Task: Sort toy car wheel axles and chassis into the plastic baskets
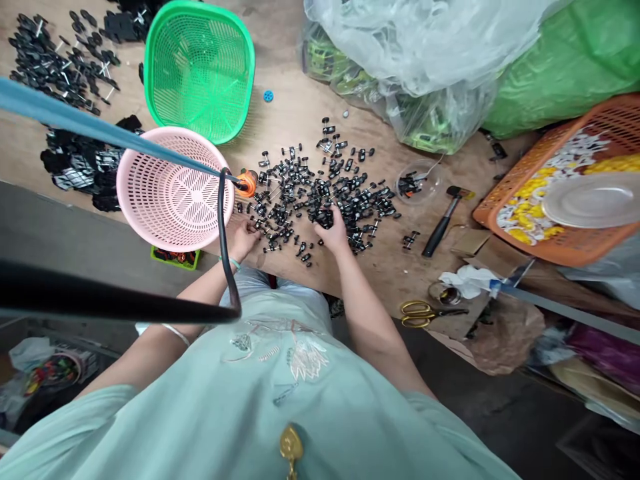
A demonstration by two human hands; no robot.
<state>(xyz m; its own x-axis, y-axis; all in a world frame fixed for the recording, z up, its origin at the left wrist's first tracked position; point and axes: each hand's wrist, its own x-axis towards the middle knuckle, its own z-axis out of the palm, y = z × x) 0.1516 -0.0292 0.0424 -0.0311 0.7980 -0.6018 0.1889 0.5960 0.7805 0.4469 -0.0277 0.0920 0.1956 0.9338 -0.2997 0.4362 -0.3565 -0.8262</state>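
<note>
A loose pile of small black wheel-and-axle parts [350, 190] with thin silvery pins spreads over the wooden table. My right hand [334, 232] reaches into the near side of the pile, thumb and fingers curved round a clump of these parts; the fingertips are partly hidden. At the table's front edge, left of the pile, my left hand [245, 241] has its fingers curled together beside a few loose parts. What it holds, if anything, is too small to make out. An orange-ended tool [247, 183] with a black cable hangs on a blue strap above the pile's left side.
Left of the pile stand a pink basket [127, 200] and a green basket [249, 73]. To the right lie a hammer [443, 223], gold-handled scissors [420, 313] and a clear dish [435, 183]. An orange crate [565, 250] and bulging bags [425, 47] fill the right side.
</note>
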